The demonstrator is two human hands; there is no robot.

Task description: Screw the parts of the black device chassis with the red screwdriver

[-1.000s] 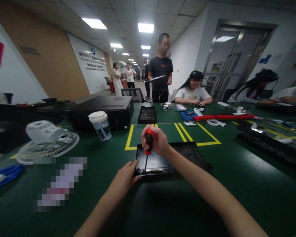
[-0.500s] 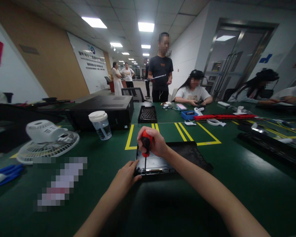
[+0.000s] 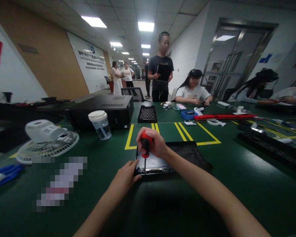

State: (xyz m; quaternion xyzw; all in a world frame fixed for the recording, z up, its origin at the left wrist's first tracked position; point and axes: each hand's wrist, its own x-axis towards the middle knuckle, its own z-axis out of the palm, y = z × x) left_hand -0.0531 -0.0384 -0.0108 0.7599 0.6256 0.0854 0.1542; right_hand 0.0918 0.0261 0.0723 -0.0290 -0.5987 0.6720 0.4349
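Note:
My right hand [image 3: 156,142] is wrapped round the red and black handle of a screwdriver [image 3: 145,144]. The tool stands nearly upright, its shaft pointing down to the front left part of a flat black panel [image 3: 192,154]. Where the tip meets the panel is too small to make out. A shiny metal-looking surface [image 3: 156,162] lies on the panel's left half, partly behind my right hand. My left hand [image 3: 126,174] grips the panel's left front corner, thumb along the front edge and fingers at the left side.
Left of the panel are a lidded cup [image 3: 100,125], a white fan [image 3: 48,141], blue gloves [image 3: 11,172] and a large black case [image 3: 101,110]. A black tray [image 3: 148,114] stands behind. At right lies a long black part [image 3: 268,151]. People sit and stand across the table.
My hands, the screwdriver and the panel stay almost where they were. The standing person across the table has turned a dark flat object upright against the chest.

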